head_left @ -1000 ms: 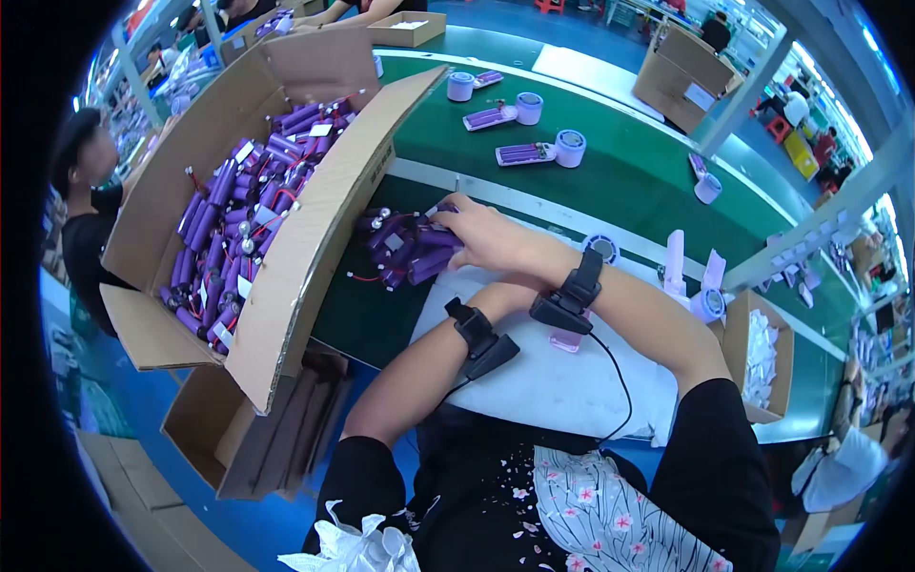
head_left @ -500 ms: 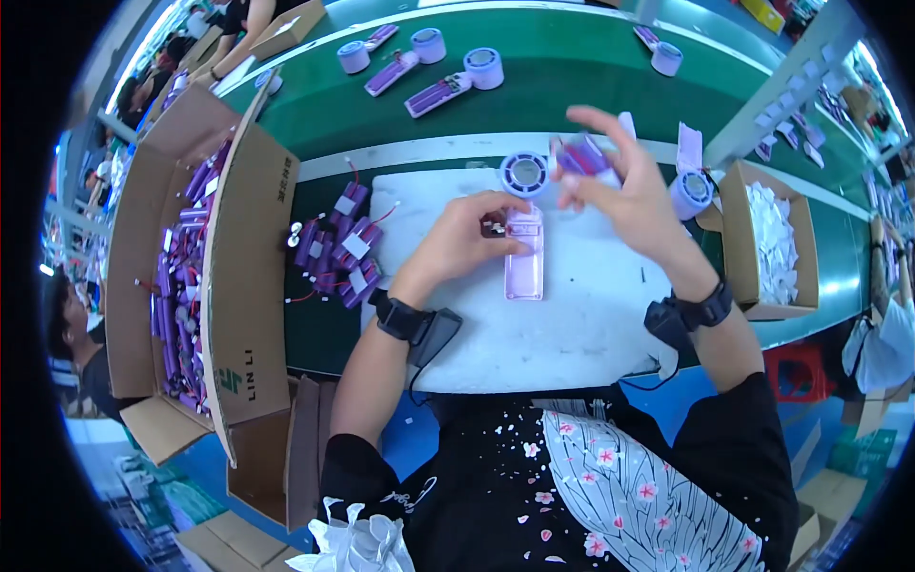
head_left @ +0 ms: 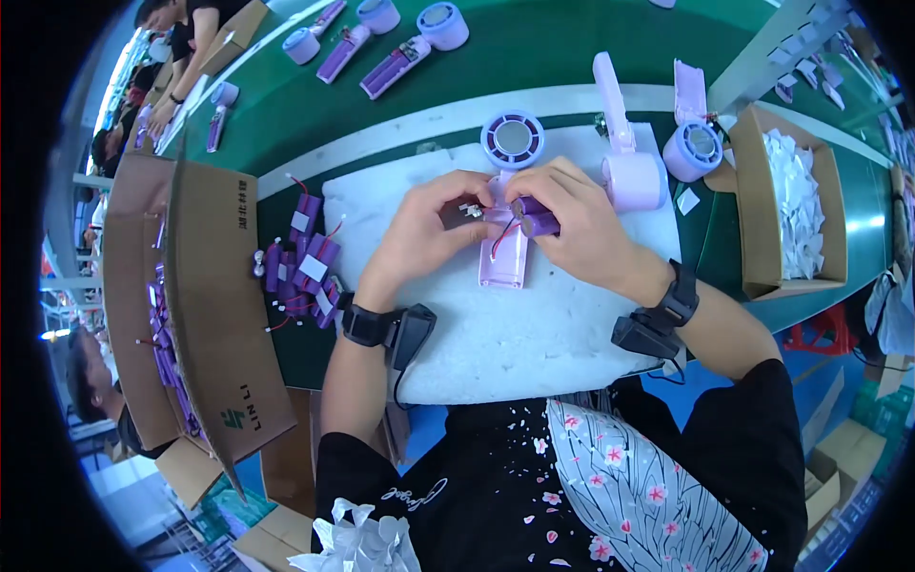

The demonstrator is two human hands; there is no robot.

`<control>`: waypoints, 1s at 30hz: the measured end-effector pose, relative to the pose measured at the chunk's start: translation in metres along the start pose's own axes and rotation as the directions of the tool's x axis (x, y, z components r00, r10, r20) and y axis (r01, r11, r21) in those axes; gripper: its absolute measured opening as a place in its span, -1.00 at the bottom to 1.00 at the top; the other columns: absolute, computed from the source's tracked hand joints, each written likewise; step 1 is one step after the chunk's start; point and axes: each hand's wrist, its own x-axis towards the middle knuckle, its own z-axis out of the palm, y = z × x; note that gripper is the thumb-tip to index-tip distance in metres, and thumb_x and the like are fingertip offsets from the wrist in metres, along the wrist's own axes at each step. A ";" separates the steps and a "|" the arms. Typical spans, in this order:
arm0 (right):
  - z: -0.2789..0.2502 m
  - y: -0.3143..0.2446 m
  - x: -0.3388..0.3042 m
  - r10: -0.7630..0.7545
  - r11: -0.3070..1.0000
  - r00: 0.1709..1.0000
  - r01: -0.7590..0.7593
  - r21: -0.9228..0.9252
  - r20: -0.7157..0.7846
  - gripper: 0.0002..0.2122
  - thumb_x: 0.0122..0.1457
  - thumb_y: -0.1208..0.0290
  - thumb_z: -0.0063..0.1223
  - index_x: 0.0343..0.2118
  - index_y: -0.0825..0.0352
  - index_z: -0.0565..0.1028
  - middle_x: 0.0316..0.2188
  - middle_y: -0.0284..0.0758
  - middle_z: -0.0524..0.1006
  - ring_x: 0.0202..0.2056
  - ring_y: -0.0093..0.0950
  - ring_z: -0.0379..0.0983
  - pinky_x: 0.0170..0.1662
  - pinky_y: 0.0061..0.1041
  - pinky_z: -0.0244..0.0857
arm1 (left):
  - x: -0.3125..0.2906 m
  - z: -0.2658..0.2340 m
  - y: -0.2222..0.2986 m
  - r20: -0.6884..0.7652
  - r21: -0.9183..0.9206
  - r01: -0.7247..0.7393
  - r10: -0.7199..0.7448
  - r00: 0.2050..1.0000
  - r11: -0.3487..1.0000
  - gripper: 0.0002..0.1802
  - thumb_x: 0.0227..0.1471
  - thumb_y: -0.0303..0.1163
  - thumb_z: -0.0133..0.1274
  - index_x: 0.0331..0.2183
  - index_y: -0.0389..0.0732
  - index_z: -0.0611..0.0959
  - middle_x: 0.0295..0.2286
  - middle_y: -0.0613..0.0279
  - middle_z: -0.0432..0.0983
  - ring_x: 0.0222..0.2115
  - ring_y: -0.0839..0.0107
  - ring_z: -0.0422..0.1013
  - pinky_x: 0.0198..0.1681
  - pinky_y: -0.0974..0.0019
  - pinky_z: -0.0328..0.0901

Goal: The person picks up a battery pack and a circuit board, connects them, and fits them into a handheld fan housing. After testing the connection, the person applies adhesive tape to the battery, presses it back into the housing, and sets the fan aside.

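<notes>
A lilac handheld fan lies on a white foam pad, its round head away from me and its hollow handle shell toward me. My left hand is closed on the handle near the neck, with small white connectors showing between thumb and fingers. My right hand grips a purple battery pack just over the handle's right edge. Thin red and black wires run from around the pack across the open shell. My fingers hide the neck and part of the pack.
Wired battery packs lie left of the foam pad, beside a tall cardboard box. Two fans stand at right, near a carton of white pieces. More fans rest on the green belt; a co-worker's hand is far left.
My right hand has come down and left from its raised, blurred position, bringing the battery pack to the handle. My left hand stays at the fan's neck. The whole view has shifted a little.
</notes>
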 end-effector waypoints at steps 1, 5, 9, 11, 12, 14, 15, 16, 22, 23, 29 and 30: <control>0.000 0.002 0.001 -0.041 0.999 0.999 0.041 -0.002 0.001 -0.67 -0.23 0.70 0.16 -0.30 0.34 0.46 -0.32 -0.29 0.54 -0.29 -0.30 0.42 -0.24 -0.40 0.36 | 0.000 -0.001 0.004 0.003 -0.006 -0.029 0.029 1.000 1.000 -0.73 -0.19 -0.63 0.27 -0.34 -0.29 0.58 -0.25 0.23 0.54 -0.32 0.43 0.48 -0.21 0.39 0.40; 0.000 0.004 -0.002 -0.026 0.999 1.000 0.026 -0.029 0.004 -0.65 -0.26 0.73 0.16 -0.31 0.34 0.47 -0.32 -0.31 0.55 -0.29 -0.30 0.42 -0.25 -0.40 0.37 | 0.001 0.001 0.008 -0.009 0.023 -0.034 0.034 0.999 0.999 -0.75 -0.18 -0.64 0.25 -0.33 -0.31 0.63 -0.28 0.22 0.55 -0.30 0.45 0.48 -0.21 0.40 0.39; -0.003 0.003 0.001 -0.075 0.996 0.997 0.076 -0.037 0.012 -0.66 -0.27 0.73 0.17 -0.32 0.33 0.49 -0.35 -0.31 0.54 -0.30 -0.30 0.43 -0.26 -0.40 0.36 | 0.002 -0.001 0.016 0.055 0.126 -0.048 0.042 0.998 0.991 -0.75 -0.18 -0.63 0.25 -0.33 -0.30 0.66 -0.34 0.21 0.57 -0.33 0.47 0.48 -0.22 0.42 0.39; -0.004 0.002 0.000 -0.088 0.995 0.996 0.089 -0.043 0.029 -0.66 -0.27 0.72 0.18 -0.32 0.33 0.50 -0.36 -0.30 0.54 -0.30 -0.31 0.43 -0.27 -0.40 0.36 | 0.000 0.003 0.017 0.038 0.104 -0.015 0.011 0.999 0.994 -0.75 -0.18 -0.62 0.25 -0.33 -0.31 0.65 -0.36 0.21 0.57 -0.34 0.48 0.48 -0.23 0.42 0.39; -0.004 0.001 -0.001 -0.102 0.993 0.994 0.104 -0.049 0.034 -0.66 -0.28 0.71 0.18 -0.32 0.34 0.50 -0.37 -0.30 0.54 -0.31 -0.31 0.43 -0.28 -0.41 0.35 | -0.001 0.006 0.017 0.029 0.089 0.014 -0.016 0.999 0.996 -0.75 -0.18 -0.61 0.25 -0.33 -0.31 0.65 -0.38 0.21 0.58 -0.36 0.48 0.48 -0.24 0.42 0.38; -0.004 0.001 -0.001 -0.122 0.991 0.992 0.124 -0.055 0.044 -0.66 -0.28 0.71 0.19 -0.32 0.34 0.51 -0.37 -0.30 0.53 -0.31 -0.31 0.43 -0.29 -0.41 0.35 | -0.002 0.008 0.016 0.014 0.074 0.039 -0.041 0.999 0.996 -0.75 -0.18 -0.61 0.25 -0.32 -0.31 0.65 -0.40 0.21 0.58 -0.38 0.48 0.47 -0.25 0.43 0.38; -0.005 0.001 -0.001 -0.121 0.991 0.992 0.123 -0.051 0.043 -0.66 -0.28 0.70 0.20 -0.33 0.34 0.51 -0.38 -0.29 0.53 -0.32 -0.31 0.43 -0.30 -0.41 0.34 | -0.002 0.008 0.015 0.012 0.069 0.034 -0.035 0.999 0.997 -0.76 -0.17 -0.59 0.25 -0.33 -0.31 0.65 -0.41 0.21 0.58 -0.40 0.48 0.46 -0.26 0.43 0.38; -0.005 0.001 -0.002 -0.120 0.991 0.992 0.122 -0.047 0.042 -0.66 -0.29 0.70 0.20 -0.33 0.34 0.51 -0.39 -0.29 0.53 -0.33 -0.31 0.43 -0.30 -0.41 0.34 | -0.002 0.008 0.015 0.011 0.064 0.028 -0.029 1.000 0.998 -0.76 -0.17 -0.58 0.25 -0.33 -0.30 0.65 -0.41 0.21 0.58 -0.42 0.48 0.45 -0.28 0.43 0.38; -0.008 0.000 -0.002 -0.078 0.996 0.995 0.081 -0.038 0.061 -0.69 -0.27 0.69 0.20 -0.35 0.34 0.52 -0.42 -0.26 0.51 -0.35 -0.31 0.43 -0.32 -0.40 0.33 | -0.002 0.008 0.019 0.037 0.134 0.095 -0.101 0.994 0.986 -0.74 -0.16 -0.60 0.25 -0.30 -0.34 0.65 -0.39 0.28 0.58 -0.40 0.54 0.43 -0.25 0.43 0.36; -0.009 0.001 -0.003 -0.072 0.996 0.994 0.076 -0.038 0.083 -0.68 -0.27 0.69 0.20 -0.34 0.34 0.51 -0.42 -0.26 0.50 -0.35 -0.30 0.44 -0.32 -0.40 0.33 | -0.002 0.009 0.021 0.031 0.140 0.103 -0.108 0.994 0.985 -0.74 -0.16 -0.59 0.25 -0.30 -0.34 0.65 -0.41 0.28 0.57 -0.42 0.55 0.42 -0.27 0.44 0.35; -0.014 -0.005 -0.002 0.034 0.999 0.988 -0.039 0.029 0.151 -0.58 -0.25 0.69 0.22 -0.22 0.33 0.44 -0.40 -0.27 0.50 -0.32 -0.28 0.46 -0.29 -0.39 0.36 | 0.000 0.011 0.028 0.031 0.210 0.151 -0.161 0.986 0.966 -0.76 -0.15 -0.60 0.21 -0.30 -0.32 0.67 -0.45 0.27 0.57 -0.47 0.57 0.42 -0.35 0.46 0.33; -0.014 -0.005 -0.002 0.032 0.999 0.988 -0.037 0.029 0.152 -0.58 -0.25 0.69 0.22 -0.22 0.33 0.44 -0.40 -0.27 0.50 -0.32 -0.28 0.46 -0.29 -0.39 0.36 | 0.000 0.011 0.027 0.028 0.210 0.150 -0.160 0.987 0.966 -0.76 -0.15 -0.60 0.21 -0.30 -0.32 0.67 -0.45 0.27 0.57 -0.47 0.57 0.42 -0.35 0.46 0.33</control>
